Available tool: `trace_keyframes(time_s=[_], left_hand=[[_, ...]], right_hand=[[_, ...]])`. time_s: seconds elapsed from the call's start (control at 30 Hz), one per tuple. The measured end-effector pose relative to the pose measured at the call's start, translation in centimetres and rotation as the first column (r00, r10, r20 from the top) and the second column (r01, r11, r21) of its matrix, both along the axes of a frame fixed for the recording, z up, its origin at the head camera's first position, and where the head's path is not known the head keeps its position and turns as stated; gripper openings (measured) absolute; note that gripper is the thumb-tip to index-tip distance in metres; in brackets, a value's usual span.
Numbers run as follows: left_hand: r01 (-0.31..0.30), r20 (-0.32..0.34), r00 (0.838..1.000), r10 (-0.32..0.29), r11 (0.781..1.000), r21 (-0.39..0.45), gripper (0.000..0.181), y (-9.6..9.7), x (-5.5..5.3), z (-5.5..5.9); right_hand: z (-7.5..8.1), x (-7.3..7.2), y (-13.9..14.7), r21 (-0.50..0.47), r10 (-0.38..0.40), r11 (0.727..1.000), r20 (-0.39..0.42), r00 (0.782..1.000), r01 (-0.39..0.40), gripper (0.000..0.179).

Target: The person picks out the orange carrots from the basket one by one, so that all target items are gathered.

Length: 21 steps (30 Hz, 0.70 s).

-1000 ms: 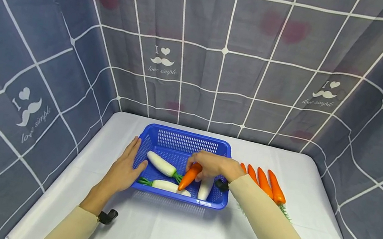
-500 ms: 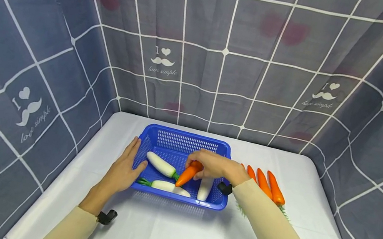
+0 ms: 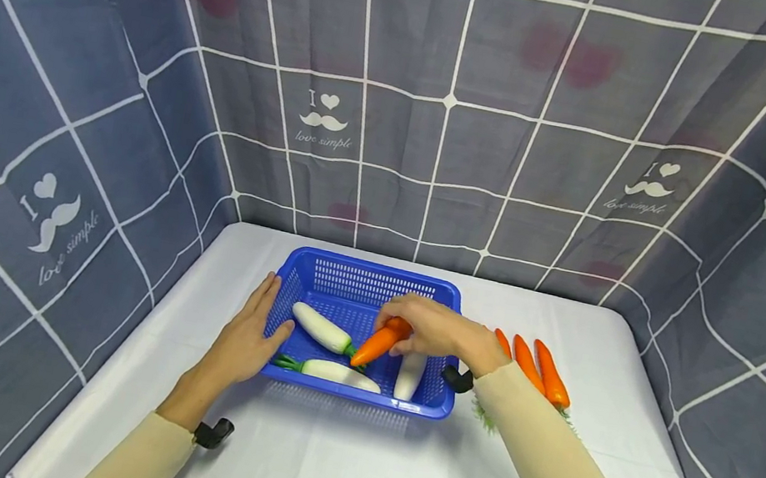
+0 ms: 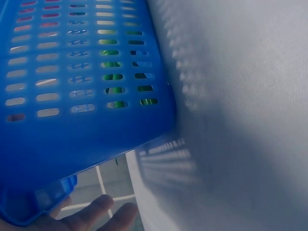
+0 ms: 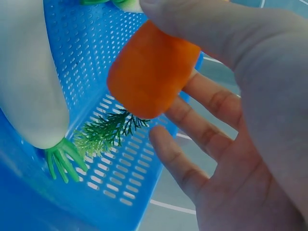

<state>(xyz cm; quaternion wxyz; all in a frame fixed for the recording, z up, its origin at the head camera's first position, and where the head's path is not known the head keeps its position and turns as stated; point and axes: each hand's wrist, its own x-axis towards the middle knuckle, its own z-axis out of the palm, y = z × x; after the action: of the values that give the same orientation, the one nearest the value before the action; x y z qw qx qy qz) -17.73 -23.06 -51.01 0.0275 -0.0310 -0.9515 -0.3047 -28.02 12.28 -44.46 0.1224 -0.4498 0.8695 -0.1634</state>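
A blue plastic basket [image 3: 357, 393] with slotted walls stands on the white table. My left hand [image 3: 246, 341] lies with straight fingers against its left end, the thumb over the rim. Inside the basket my right hand [image 3: 425, 326] grips a carrot [image 3: 376, 346] near its thick end, the tip slanting down to the left. Green leaves [image 5: 113, 130] hang from the carrot's end in the right wrist view. Three white radishes lie in the basket: an upper left radish [image 3: 319, 325], a front radish [image 3: 341, 374], and a right radish [image 3: 410, 377] partly under the right hand.
Several carrots [image 3: 550, 374] lie side by side on the table right of the basket, partly behind the right forearm. The white tablecloth [image 3: 330, 467] spreads in front. A grey checked curtain [image 3: 401, 132] surrounds the table at the back and sides.
The carrot in my right hand has swung slightly, its tip shifting left and a little up. The right forearm has moved slightly right. My left hand has stayed on the basket.
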Motion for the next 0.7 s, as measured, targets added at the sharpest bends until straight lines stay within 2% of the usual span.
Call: trace_keyframes(time_s=[0.3,0.5,0.7], left_hand=[[-0.003,-0.001,1.000,0.003,1.000,0.002,0.090,0.0,-0.1,-0.2],[0.002,-0.002,1.000,-0.002,1.000,0.000,0.090,0.0,-0.1,-0.2],[-0.001,-0.002,1.000,0.001,1.000,-0.002,0.090,0.0,-0.1,-0.2]], right_hand=[[0.7,0.3,1.1,-0.061,-0.042,0.998,-0.125,0.991,0.034,0.035],[1.0,0.4,2.0,-0.073,-0.137,0.989,-0.182,0.974,0.125,0.037],[1.4,0.5,2.7,-0.116,-0.215,0.974,-0.205,0.955,0.195,0.038]])
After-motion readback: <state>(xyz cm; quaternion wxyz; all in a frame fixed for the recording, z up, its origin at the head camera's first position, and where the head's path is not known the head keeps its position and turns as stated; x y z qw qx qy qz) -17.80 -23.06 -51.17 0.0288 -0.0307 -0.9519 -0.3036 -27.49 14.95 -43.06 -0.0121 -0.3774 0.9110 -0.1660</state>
